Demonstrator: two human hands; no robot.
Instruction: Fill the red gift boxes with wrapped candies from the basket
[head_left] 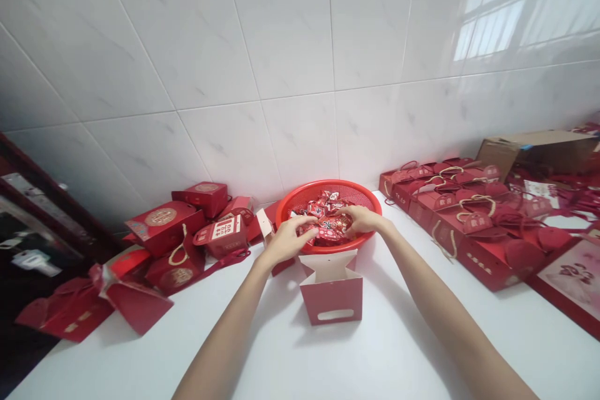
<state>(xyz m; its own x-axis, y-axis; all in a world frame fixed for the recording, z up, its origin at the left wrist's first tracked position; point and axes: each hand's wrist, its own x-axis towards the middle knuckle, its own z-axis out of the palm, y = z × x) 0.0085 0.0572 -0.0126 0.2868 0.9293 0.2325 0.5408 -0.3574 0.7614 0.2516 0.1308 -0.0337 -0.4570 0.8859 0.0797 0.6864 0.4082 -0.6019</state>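
Observation:
A red plastic basket holds a heap of red wrapped candies. Both of my hands reach into its near side. My left hand has its thumb and fingers closed in on the left edge of a shiny red candy packet. On the packet's other side, the curled fingers of my right hand grip it; the fingertips are partly hidden among the candies. Directly in front of the basket stands an open-topped red paper box, upright, with an oval slot in its near face and a pale inside.
Red gift boxes are piled at the left. Rows of closed red boxes with rope handles line the right, beside a cardboard carton. A tiled wall rises behind the white table.

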